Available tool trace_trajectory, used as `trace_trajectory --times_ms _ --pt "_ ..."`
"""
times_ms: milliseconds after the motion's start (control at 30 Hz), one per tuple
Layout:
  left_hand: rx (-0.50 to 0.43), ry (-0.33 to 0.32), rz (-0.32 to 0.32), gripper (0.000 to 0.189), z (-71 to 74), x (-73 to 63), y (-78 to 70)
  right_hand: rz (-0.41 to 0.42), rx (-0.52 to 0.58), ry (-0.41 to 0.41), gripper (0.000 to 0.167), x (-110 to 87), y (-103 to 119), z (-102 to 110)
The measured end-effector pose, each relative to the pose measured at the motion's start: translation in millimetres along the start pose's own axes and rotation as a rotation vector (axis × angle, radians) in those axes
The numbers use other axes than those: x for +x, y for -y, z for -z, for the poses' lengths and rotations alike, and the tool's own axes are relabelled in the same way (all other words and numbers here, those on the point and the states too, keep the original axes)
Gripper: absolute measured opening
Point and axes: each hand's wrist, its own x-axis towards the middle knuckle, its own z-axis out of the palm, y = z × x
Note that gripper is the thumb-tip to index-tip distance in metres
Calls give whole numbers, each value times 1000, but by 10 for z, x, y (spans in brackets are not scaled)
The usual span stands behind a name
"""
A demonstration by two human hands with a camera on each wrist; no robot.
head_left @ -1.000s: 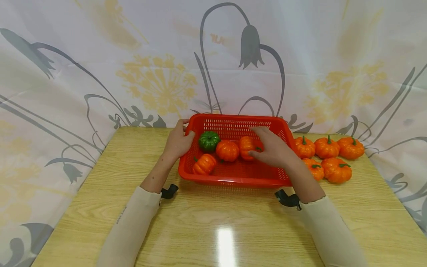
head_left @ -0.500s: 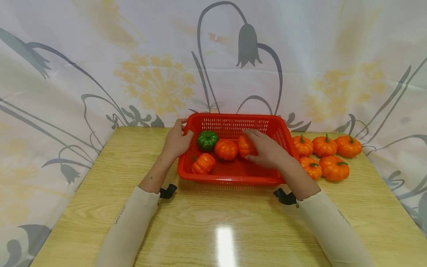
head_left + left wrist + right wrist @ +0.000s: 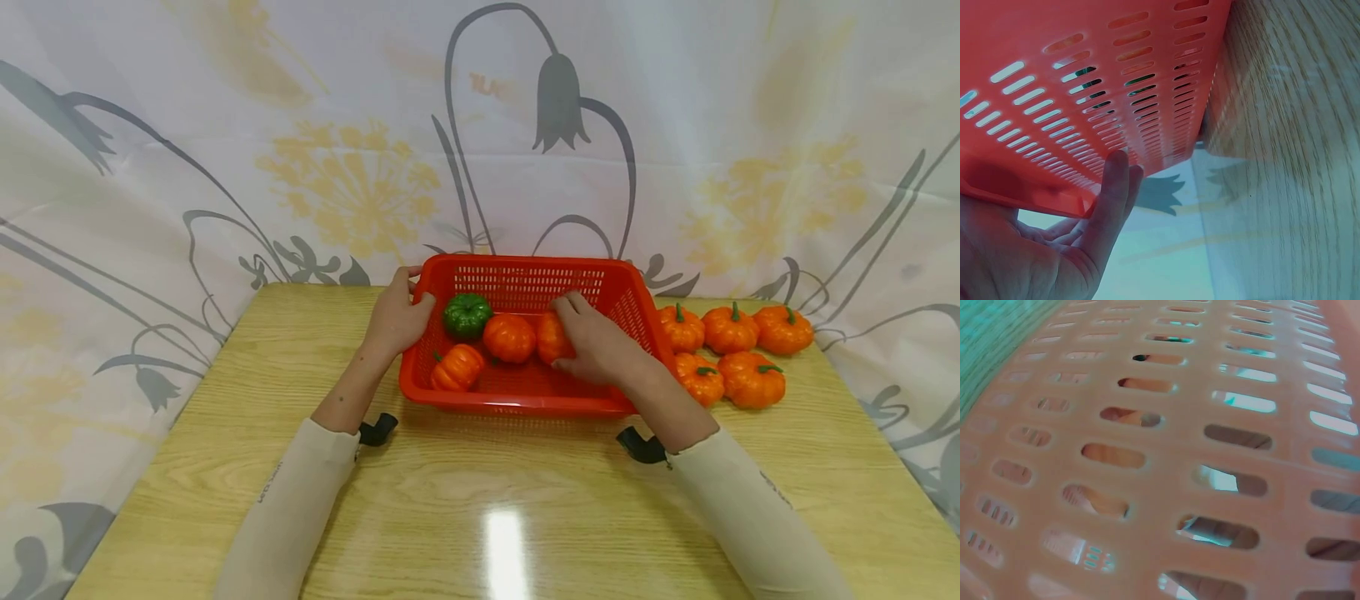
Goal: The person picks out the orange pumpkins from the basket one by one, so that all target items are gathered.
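A red plastic basket with slotted walls stands on the wooden table. My left hand grips its left rim, thumb over the edge and fingers outside; the left wrist view shows that hand around the rim. Inside the basket, my right hand holds an orange pumpkin, partly hidden by the hand. To its left lie a second orange pumpkin, a green pumpkin and a front orange pumpkin. The right wrist view is filled by the basket's slotted wall.
Several orange pumpkins stand in two rows on the table, just right of the basket. A flower-printed curtain hangs behind the table's far edge. A dark camera mount sticks out below the right wrist.
My right hand has come down onto the rightmost pumpkin in the basket and closed around it; its stem is now covered. My left hand stays on the rim.
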Motion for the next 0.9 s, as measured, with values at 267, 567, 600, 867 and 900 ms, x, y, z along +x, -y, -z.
trace_trajectory --times_ms 267,567,600,867,900 --pt "12 -8 -1 55 1 6 4 -66 35 17 76 -18 0 42" --pt "0 -1 1 54 -8 7 16 -119 131 -28 74 -109 0 122" --pt "-2 0 4 54 -8 5 13 -117 142 -35 74 -122 9 129" --pt "5 -4 7 54 -6 4 21 -105 187 -102 74 -254 53 160" --pt "5 -5 7 54 -6 3 21 -102 189 -112 74 -273 53 161"
